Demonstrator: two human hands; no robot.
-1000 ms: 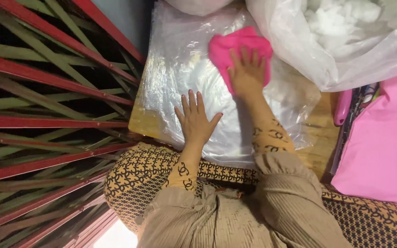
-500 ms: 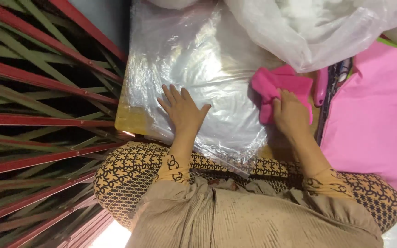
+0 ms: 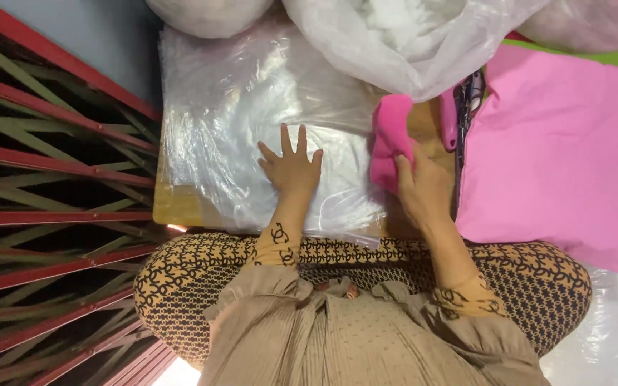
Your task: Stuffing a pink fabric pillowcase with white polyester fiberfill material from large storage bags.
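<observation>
Pressing flat on the plastic sheets (image 3: 252,136), the left hand (image 3: 291,166) lies palm down with fingers spread; its grip holds nothing and appears to serve only to pin the stack against sliding. The sheets lie stacked on a wooden board (image 3: 173,207), whose bare corner shows at the lower left of the stack, and the board rests just ahead of the person's patterned lap (image 3: 202,268).

The right hand (image 3: 423,189) is closed on a pink cloth (image 3: 389,139), fingers curled over its lower edge; the cloth sits at the right edge of the sheets, partly over bare board. It is bunched rather than spread, which suggests it is held as a pad.

A large clear bag (image 3: 409,50) of white stuffing overhangs the top of the board, touching the cloth's upper edge. A pink fabric panel (image 3: 559,157) lies to the right, close beside the right hand, with a dark patterned strip (image 3: 470,93) along its left edge. A red and green folding gate (image 3: 44,179) fills the left side, well apart from both hands.
</observation>
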